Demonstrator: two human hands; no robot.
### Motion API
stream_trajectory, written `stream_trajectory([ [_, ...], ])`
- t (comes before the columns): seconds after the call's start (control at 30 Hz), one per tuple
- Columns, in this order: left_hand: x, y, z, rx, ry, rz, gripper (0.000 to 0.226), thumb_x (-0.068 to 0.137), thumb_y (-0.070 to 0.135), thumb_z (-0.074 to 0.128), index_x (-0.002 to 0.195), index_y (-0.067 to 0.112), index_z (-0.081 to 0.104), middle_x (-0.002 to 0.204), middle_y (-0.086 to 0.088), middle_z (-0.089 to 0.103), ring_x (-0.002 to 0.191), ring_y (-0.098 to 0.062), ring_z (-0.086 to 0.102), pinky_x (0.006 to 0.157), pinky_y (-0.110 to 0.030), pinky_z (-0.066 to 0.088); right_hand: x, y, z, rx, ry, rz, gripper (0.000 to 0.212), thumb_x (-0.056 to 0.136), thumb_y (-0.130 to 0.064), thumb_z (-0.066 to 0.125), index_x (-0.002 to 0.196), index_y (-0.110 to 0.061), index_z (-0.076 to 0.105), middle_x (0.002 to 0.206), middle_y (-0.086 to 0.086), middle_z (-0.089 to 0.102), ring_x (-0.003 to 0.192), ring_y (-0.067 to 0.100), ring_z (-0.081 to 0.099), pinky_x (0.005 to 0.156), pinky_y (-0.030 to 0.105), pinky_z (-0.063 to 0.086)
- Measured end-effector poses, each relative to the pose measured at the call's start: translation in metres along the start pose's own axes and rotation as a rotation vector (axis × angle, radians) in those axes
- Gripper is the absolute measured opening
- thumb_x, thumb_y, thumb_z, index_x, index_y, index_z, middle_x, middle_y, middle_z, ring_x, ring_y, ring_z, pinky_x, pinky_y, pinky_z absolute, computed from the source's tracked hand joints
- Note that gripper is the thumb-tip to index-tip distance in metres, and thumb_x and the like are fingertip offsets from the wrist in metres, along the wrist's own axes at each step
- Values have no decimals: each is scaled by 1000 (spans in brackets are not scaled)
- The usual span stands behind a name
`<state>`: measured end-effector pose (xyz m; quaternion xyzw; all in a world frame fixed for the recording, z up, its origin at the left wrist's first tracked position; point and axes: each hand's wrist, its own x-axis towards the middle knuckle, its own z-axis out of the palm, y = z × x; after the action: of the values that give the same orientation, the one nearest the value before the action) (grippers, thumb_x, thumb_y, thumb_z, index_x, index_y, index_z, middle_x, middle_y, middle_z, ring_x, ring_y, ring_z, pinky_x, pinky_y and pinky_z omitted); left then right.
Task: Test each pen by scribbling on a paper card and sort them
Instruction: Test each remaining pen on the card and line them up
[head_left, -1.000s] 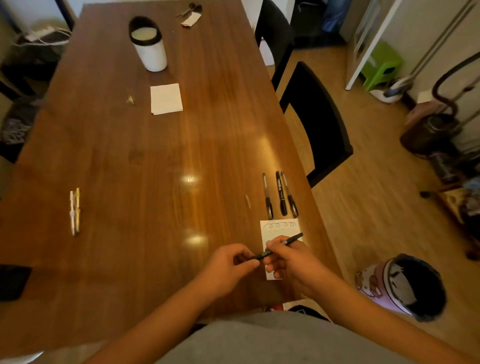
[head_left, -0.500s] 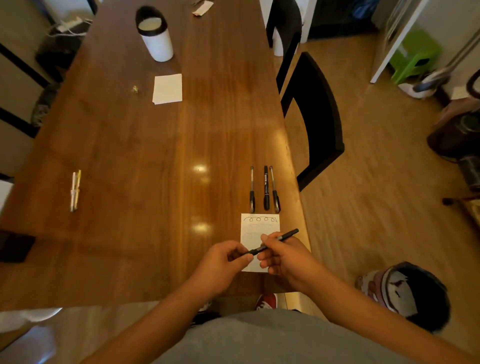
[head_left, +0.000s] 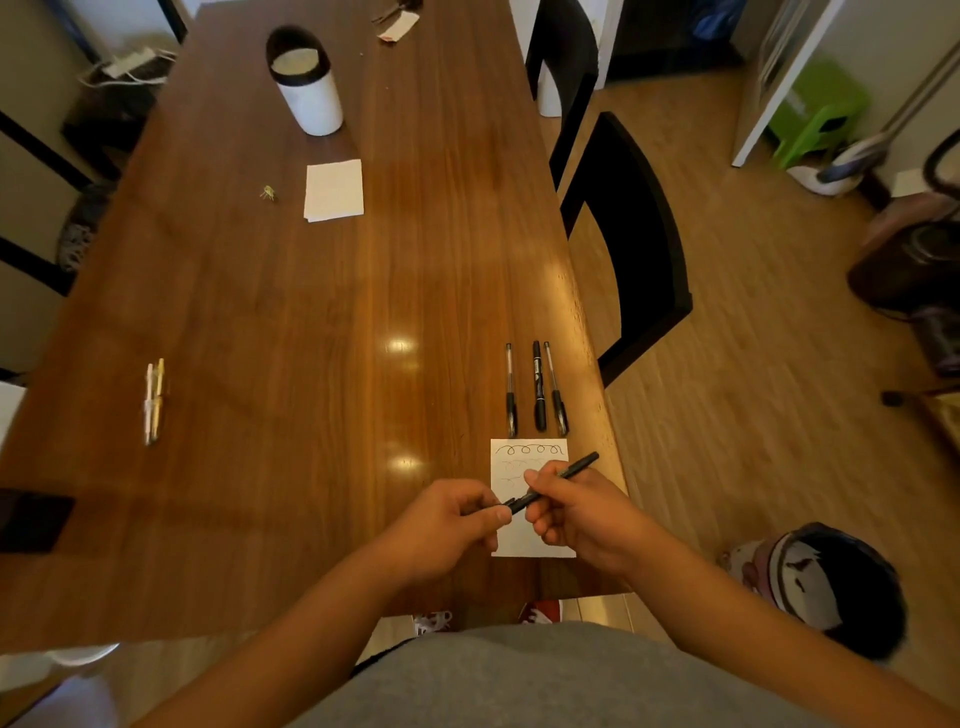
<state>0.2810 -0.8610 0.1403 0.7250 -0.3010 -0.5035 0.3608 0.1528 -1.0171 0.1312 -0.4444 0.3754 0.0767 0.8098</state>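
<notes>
Two pinches on one black pen (head_left: 579, 466) (left grip (head_left: 447, 525) at its end, right grip (head_left: 576, 512) mid-barrel).

Home for sure, dining area by looks of it. Long wooden table (head_left: 311, 312), black dining chairs (head_left: 644, 249) along right edge. Laminate wood floor (head_left: 753, 389). Green plastic stool (head_left: 815, 109) beyond far right corner, power strip (head_left: 127, 65) with cords on floor by far left corner. Cartoon-print thing (head_left: 810, 582) beside near right corner.
</notes>
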Motion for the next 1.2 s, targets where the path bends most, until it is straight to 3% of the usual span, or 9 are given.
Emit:
stream_trajectory([
  [0.2, 10, 2, -16, -231, -162, -47, 25, 99, 28, 51, 84, 27, 71, 68, 0, 64, 66, -14, 60, 76, -32, 50, 2, -9, -1, 86, -26, -5, 18, 95, -20, 61, 79, -11, 60, 66, 10, 64, 54, 15, 59, 50, 22, 48],
  [0.33, 5, -18, -41, -370, -207, -147, 25, 97, 31, 53, 93, 14, 70, 66, -2, 60, 65, -15, 58, 87, -44, 48, -1, -22, -36, 305, 119, -69, 11, 86, -21, 67, 78, -13, 66, 63, 5, 62, 53, 11, 58, 47, 18, 48],
  [0.43, 1, -34, -55, -245, -136, -185, 26, 99, 31, 51, 95, 12, 68, 69, -1, 62, 68, -15, 60, 78, -35, 48, -4, -27, -68, 288, 249, -113, 14, 84, -26, 67, 78, -14, 62, 64, 5, 62, 53, 11, 58, 45, 19, 48],
  [0.6, 7, -43, -51, -68, 42, -183, 21, 102, 27, 45, 95, 17, 63, 79, 2, 68, 75, -19, 65, 83, -42, 54, 4, -14, -71, 145, 379, -103, 17, 95, -26, 62, 83, -13, 63, 66, 6, 65, 55, 14, 60, 49, 24, 49],
  [0.63, 9, -43, -46, 30, 51, -177, 17, 101, 30, 46, 97, 23, 61, 84, 2, 69, 76, -19, 65, 74, -36, 57, 5, -10, -64, 65, 415, -110, 17, 94, -26, 62, 84, -13, 63, 66, 5, 64, 56, 14, 59, 51, 25, 50],
  [0.7, 10, -44, -33, 322, 17, -110, 12, 100, 37, 46, 98, 32, 57, 89, 5, 65, 73, -8, 61, 59, -22, 50, 8, 2, -47, -166, 489, -155, 15, 93, -25, 64, 85, -12, 65, 65, 3, 65, 57, 14, 60, 53, 24, 50],
  [0.83, 20, -51, 1, 868, -76, 271, 24, 99, 41, 44, 113, 26, 57, 112, 5, 59, 103, -10, 53, 85, -30, 50, 16, 30, -9, -422, 459, -242, 9, 94, -24, 64, 87, -23, 68, 79, -3, 70, 70, 11, 68, 59, 19, 53],
  [0.97, 31, -66, 25, 1081, -184, 543, 36, 100, 37, 45, 124, 14, 58, 145, -6, 46, 132, -22, 40, 103, -37, 40, 22, 47, 6, -524, 424, -304, 14, 92, -16, 64, 87, -29, 64, 86, -11, 67, 82, 5, 65, 65, 13, 51],
  [1.2, 34, -82, 38, 1140, -203, 577, 37, 99, 35, 47, 127, 14, 59, 153, -9, 35, 142, -26, 26, 113, -40, 26, 27, 57, 8, -620, 411, -331, 15, 90, -19, 66, 87, -32, 59, 87, -16, 65, 87, 1, 63, 68, 12, 48],
])
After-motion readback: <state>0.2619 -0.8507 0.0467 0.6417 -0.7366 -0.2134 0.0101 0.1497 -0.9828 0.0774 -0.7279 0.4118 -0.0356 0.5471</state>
